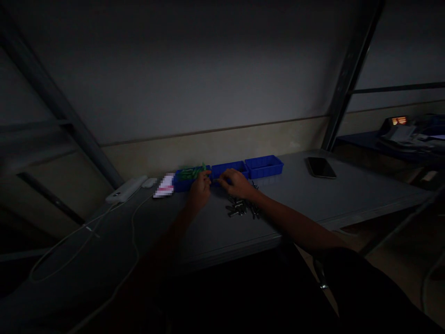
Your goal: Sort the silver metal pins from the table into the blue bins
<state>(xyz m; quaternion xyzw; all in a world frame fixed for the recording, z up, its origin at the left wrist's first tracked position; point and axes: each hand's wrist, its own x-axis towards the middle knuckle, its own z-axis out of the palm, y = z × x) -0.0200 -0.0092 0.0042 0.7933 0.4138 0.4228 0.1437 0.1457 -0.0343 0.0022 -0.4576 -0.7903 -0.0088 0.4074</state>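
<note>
My left hand is closed in front of the left blue bin, its fingertips together; what they hold, if anything, is too dark to make out. Green strip-like pieces heap above that bin's rim. Facing it, my right hand pinches a small thin metal piece that points toward the left fingers. Behind the right hand stands the middle blue bin, partly hidden, its contents too dark to tell. Under the right wrist lies a loose pile of small shiny metal pieces, bolt-like in shape.
A third blue bin stands to the right, then a phone lying flat. Left of the bins are a blurred-out card or screen, a white power strip and trailing cables. A wall and metal posts border the grey table.
</note>
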